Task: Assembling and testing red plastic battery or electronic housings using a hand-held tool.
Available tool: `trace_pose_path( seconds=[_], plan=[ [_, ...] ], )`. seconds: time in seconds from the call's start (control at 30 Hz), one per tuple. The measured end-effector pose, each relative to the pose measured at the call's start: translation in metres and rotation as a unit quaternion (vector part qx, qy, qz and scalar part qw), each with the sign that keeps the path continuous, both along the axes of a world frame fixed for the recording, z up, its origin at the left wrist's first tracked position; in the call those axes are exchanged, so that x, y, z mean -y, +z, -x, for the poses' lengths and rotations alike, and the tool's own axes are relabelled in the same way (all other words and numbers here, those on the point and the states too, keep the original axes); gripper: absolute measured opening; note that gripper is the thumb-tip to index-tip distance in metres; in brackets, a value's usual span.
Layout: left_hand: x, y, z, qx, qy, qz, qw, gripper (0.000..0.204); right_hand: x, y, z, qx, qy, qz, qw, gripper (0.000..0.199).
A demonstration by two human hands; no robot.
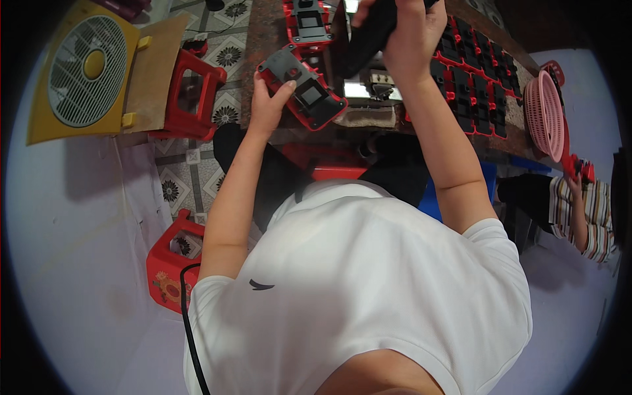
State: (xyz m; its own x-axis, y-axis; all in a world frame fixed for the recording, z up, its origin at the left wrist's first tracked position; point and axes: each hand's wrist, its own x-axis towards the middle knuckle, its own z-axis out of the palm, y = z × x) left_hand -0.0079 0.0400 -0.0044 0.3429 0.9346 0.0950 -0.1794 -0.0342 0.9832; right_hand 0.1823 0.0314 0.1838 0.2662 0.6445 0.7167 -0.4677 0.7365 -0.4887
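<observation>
White T-shirt back (368,283) nearest, left hand (266,105) clasping the near edge of a red-and-black plastic housing (304,89) over the brown workbench (263,39), right hand (408,33) clenched around a black tool (368,33) just beyond, rows of matching housings (474,72) alongside, pink basket (544,112) far right.

A flat red plastic casing (301,88) with a dark grey face and a small square grey window near its middle is held up at the near edge of the workbench, left of centre. It is tilted, its long side running from upper left to lower right, with the face turned toward the viewer. It is gripped at its lower left edge, a thumb resting on the grey face. To its right and farther away, a black elongated tool (370,34) slants from upper right to lower left, grasped at its upper end, with its lower end just beside the casing's far right corner.
</observation>
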Motion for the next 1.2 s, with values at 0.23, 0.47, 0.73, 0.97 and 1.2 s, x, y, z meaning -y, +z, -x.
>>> trace_pose_path(
  seconds=[0.23, 0.47, 0.73, 0.97, 1.2],
  plan=[
    [0.004, 0.007, 0.001, 0.011, -0.002, 0.058, 0.998, 0.057, -0.041, 0.002, 0.071, 0.118, -0.145, -0.081, 0.979, 0.027],
    [0.009, 0.019, 0.005, -0.054, 0.057, 0.021, 0.997, 0.062, -0.044, -0.005, 0.094, 0.153, -0.161, -0.024, 0.975, 0.029],
    [0.003, 0.021, 0.007, -0.112, 0.062, 0.012, 0.992, 0.069, -0.050, -0.007, 0.108, 0.229, -0.198, -0.022, 0.953, 0.038],
    [0.000, 0.028, 0.007, -0.131, 0.037, 0.010, 0.991, 0.071, -0.048, -0.013, 0.110, 0.236, -0.208, -0.017, 0.949, 0.048],
    [0.006, 0.022, 0.012, -0.114, -0.025, 0.024, 0.993, 0.084, -0.027, 0.019, 0.071, 0.064, -0.130, 0.031, 0.989, 0.032]
  ],
)
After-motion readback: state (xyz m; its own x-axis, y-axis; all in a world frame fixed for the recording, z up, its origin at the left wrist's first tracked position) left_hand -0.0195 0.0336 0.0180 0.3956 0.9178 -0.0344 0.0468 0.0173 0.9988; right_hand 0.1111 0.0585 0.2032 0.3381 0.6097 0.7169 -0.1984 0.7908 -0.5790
